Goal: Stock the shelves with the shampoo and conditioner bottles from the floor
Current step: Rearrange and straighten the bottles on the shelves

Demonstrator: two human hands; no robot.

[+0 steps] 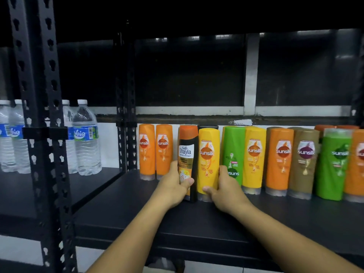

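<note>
Black bottle (188, 160), orange cap, stands upright on the shelf (137, 213), left of centre and well back from the front edge. Left hand (175, 184) grips its lower part, with the thumb across the front label and the fingers curled round the left side. Yellow bottle (208, 160) stands cap-down, touching the black bottle's right side. Right hand (222, 186) grips it low, thumb on the front near the cap, fingers wrapped round the right side. A dark-capped bottle (207, 127) shows just behind the yellow bottle; only its top is visible. Two orange bottles (146, 150) stand side by side toward the shelf's back left corner, just left of the black bottle. To the right of the right hand the row runs toward the right edge: an inverted green bottle (233, 154), a second yellow (254, 158), an orange (279, 160), a brown (304, 162), another green (334, 164), and an orange cut off by the frame (356, 164). More bottles stand behind these, mostly hidden. A perforated black post (39, 115) stands at the left. Beyond it, water bottles (86, 136) stand on the neighbouring shelf.
</note>
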